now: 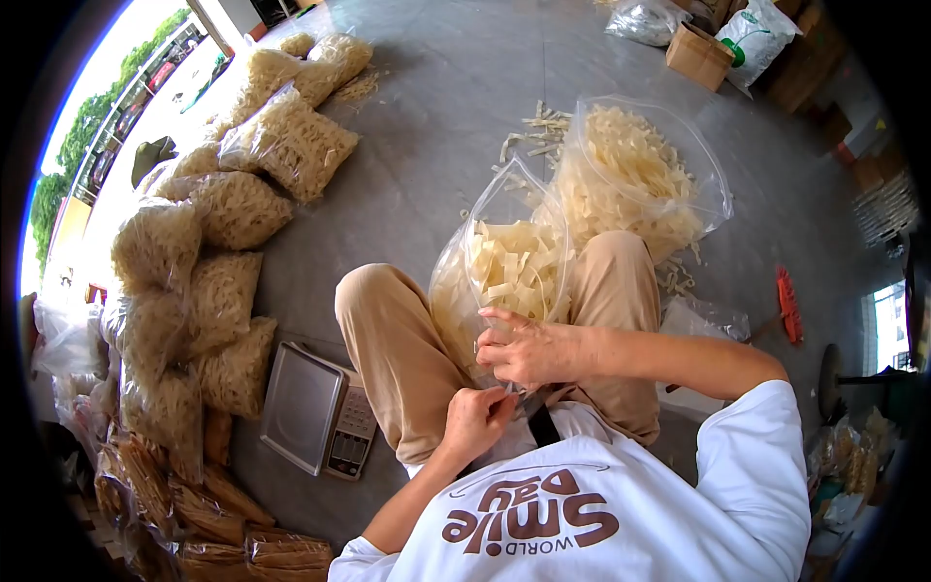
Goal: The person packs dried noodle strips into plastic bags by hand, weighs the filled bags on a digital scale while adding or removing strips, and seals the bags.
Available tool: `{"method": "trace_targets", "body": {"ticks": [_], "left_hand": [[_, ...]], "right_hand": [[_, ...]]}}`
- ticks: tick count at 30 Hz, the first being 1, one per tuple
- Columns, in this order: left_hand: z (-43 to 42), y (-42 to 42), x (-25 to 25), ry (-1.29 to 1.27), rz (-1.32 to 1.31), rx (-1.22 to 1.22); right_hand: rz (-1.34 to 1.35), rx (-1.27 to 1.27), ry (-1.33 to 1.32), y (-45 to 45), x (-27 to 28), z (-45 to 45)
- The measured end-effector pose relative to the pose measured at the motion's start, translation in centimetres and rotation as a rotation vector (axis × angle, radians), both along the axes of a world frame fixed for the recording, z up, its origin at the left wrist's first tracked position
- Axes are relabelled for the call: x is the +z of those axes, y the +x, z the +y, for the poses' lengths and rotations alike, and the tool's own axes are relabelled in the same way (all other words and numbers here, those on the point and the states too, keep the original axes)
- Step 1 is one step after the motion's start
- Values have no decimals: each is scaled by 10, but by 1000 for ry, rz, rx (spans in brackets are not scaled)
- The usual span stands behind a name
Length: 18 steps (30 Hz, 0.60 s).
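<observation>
Between my knees stands an open clear plastic bag (456,281) filled with pale yellow, flat strips (519,267). My right hand (529,351) is closed on the near edge of this bag, its fingers curled over the plastic. Just below it, close to my lap, my left hand (475,422) is pinched shut on the bag's lower near plastic. The fingertips of both hands nearly meet, and the exact grip is partly hidden. Beyond my right knee is a larger open clear bag (630,175), full of similar strips, with some spilled on the floor around it.
A digital scale (320,407) sits on the floor beside my left knee. Filled bags (291,145) are piled along the left, with brown bundles (213,514) below them. A red tool-like object (788,306) lies at right. Farther back stands a cardboard box (698,56).
</observation>
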<state>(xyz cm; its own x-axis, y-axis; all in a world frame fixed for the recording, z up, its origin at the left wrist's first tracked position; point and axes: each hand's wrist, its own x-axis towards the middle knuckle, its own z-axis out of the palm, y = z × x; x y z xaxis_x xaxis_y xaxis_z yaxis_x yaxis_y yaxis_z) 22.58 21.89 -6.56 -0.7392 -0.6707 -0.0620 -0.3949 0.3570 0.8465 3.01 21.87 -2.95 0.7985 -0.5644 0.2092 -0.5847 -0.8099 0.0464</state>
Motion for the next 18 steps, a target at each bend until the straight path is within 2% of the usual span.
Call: {"method": "trace_targets", "body": {"ticks": [8,11,14,18], "left_hand": [[2,6,-3,79,0,29],[2,6,-2,106,11,36],[3,5,-4,90,31,39],[5,5,-4,50,76,63]], "right_hand": [[49,-120,-2,-27,8,-29],[-42,-97,145,-11,23,-20],[-94,16,406,4,20,-9],[-107,43,425,11,2,-3]]}}
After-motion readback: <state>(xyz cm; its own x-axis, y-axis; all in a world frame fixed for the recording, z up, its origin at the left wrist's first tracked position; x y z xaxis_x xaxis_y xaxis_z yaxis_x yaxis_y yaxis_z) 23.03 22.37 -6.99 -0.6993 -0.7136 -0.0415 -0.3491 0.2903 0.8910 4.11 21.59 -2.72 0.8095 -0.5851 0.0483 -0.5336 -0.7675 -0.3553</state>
